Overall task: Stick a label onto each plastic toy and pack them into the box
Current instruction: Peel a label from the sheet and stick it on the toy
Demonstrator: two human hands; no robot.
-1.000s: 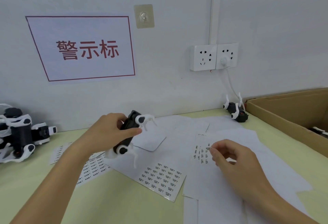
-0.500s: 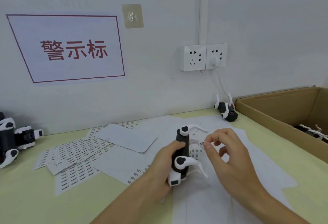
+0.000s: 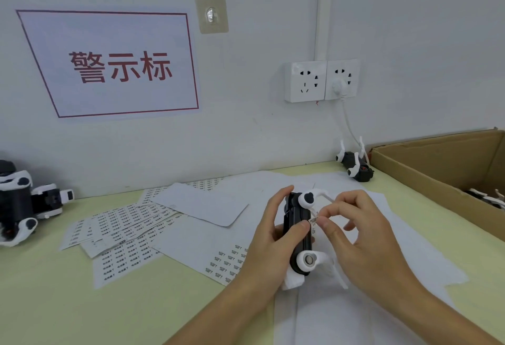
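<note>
Above the worktop [image 3: 41,303], the left hand [image 3: 269,238] grasps the black-and-white plastic toy [image 3: 299,235] upright, fingers curled round its body, while the right hand [image 3: 358,238] pinches a small label [image 3: 313,220] against the toy's side. Loose label sheets [image 3: 123,232] and bare backing paper [image 3: 202,208] lie to the left and beneath the hands. The open cardboard box [image 3: 426,178], toys inside, bounds the right edge; one toy [image 3: 355,165] lies by the wall and more toys [image 3: 24,202] crowd the far left.
</note>
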